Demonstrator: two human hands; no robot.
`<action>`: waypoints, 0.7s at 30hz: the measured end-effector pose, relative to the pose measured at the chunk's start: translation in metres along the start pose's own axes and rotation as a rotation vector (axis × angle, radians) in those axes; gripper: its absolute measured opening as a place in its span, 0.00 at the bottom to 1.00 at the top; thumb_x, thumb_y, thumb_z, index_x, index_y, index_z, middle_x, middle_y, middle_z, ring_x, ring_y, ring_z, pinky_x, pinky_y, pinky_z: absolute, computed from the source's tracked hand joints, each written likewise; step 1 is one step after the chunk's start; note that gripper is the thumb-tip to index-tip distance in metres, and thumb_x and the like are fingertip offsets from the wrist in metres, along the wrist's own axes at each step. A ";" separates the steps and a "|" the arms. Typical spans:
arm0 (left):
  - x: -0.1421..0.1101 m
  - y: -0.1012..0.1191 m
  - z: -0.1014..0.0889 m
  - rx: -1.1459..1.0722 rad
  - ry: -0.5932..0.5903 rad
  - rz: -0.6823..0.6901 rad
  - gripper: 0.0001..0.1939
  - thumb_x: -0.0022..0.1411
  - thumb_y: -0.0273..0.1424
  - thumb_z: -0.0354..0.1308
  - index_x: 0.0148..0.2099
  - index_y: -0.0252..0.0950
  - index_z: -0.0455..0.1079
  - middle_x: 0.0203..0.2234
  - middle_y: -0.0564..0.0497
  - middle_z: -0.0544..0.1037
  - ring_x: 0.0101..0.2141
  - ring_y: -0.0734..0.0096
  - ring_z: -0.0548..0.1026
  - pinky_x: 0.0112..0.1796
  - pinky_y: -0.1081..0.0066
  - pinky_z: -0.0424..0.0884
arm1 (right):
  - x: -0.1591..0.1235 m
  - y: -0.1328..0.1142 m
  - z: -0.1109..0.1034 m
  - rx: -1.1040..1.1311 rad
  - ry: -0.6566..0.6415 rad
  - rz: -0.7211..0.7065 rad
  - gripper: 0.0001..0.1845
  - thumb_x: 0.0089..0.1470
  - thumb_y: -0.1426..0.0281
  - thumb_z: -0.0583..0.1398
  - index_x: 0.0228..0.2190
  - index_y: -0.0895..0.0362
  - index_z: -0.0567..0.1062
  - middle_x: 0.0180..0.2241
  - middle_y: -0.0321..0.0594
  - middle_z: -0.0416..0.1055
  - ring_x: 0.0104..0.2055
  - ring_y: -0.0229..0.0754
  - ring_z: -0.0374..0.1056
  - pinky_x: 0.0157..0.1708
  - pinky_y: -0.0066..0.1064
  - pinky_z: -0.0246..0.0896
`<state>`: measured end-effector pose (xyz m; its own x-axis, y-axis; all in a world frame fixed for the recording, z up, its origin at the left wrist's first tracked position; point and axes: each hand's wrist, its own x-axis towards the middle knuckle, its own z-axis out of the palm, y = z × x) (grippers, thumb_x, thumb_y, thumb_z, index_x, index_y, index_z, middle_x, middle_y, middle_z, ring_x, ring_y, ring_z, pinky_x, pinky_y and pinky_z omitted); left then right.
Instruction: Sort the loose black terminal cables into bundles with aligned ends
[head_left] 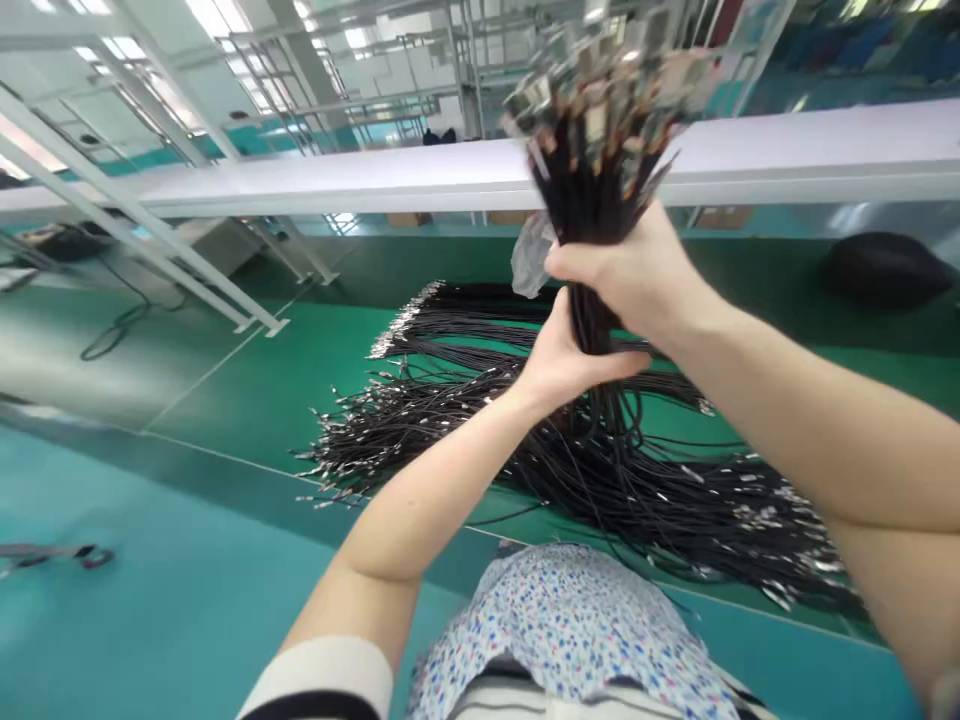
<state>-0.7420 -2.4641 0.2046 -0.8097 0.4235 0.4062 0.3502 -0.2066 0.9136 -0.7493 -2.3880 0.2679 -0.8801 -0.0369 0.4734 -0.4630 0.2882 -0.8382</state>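
Note:
A thick bundle of black cables [592,195] stands upright in front of me, its metal-tipped ends fanned out and blurred at the top. My right hand [630,270] wraps around the bundle just below those ends. Lower down, my left hand [566,355] grips the same bundle, thumb stretched across its front. A crumpled piece of clear plastic [531,255] hangs beside the bundle, to the left of my right hand. Beneath both hands, a large pile of loose black cables [427,425] with silvery ends lies across the green worktop [315,345].
Neater rows of black cables [472,325] lie behind the loose pile. A white raised shelf [375,180] runs across the back, with white metal frame posts [172,230] at left. A dark rounded object [889,270] is under the shelf at right. Scissors-like tool [60,553] at lower left.

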 end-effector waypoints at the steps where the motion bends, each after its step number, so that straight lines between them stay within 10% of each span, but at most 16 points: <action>1: 0.001 -0.007 0.006 -0.044 0.022 -0.026 0.30 0.36 0.32 0.68 0.44 0.34 0.64 0.38 0.48 0.73 0.43 0.58 0.71 0.45 0.59 0.67 | -0.002 0.001 -0.001 -0.057 0.039 -0.028 0.09 0.41 0.83 0.58 0.20 0.61 0.62 0.22 0.30 0.57 0.34 0.35 0.62 0.37 0.29 0.60; 8: 0.005 -0.015 -0.009 -0.094 0.076 -0.139 0.09 0.41 0.28 0.60 0.27 0.33 0.64 0.18 0.55 0.68 0.22 0.74 0.70 0.29 0.70 0.69 | -0.021 0.023 -0.046 -0.233 -0.220 -0.063 0.11 0.46 0.66 0.60 0.31 0.60 0.67 0.28 0.33 0.64 0.36 0.38 0.64 0.37 0.30 0.61; 14: 0.025 -0.019 -0.022 -0.110 0.198 -0.129 0.06 0.43 0.25 0.55 0.28 0.33 0.62 0.17 0.57 0.63 0.19 0.79 0.67 0.27 0.72 0.68 | -0.126 0.134 -0.059 -0.658 -0.705 0.452 0.29 0.43 0.48 0.58 0.37 0.59 0.67 0.31 0.44 0.71 0.30 0.45 0.67 0.28 0.33 0.61; 18: 0.031 -0.014 -0.020 -0.064 0.168 -0.151 0.05 0.43 0.23 0.54 0.27 0.33 0.61 0.16 0.57 0.61 0.19 0.78 0.66 0.27 0.71 0.68 | -0.180 0.181 -0.037 -1.001 -0.681 0.441 0.23 0.55 0.54 0.49 0.38 0.60 0.68 0.33 0.49 0.72 0.36 0.51 0.69 0.32 0.35 0.59; 21: 0.031 -0.009 -0.032 -0.047 0.175 -0.170 0.05 0.42 0.23 0.53 0.25 0.34 0.60 0.16 0.57 0.60 0.18 0.78 0.65 0.28 0.70 0.68 | -0.200 0.203 -0.066 -1.013 -0.718 0.471 0.21 0.60 0.60 0.43 0.33 0.59 0.70 0.30 0.48 0.73 0.36 0.49 0.69 0.33 0.33 0.57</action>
<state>-0.7852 -2.4775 0.2088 -0.9257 0.2978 0.2332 0.1828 -0.1875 0.9651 -0.6604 -2.2586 0.0214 -0.9389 -0.1410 -0.3140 -0.0933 0.9824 -0.1621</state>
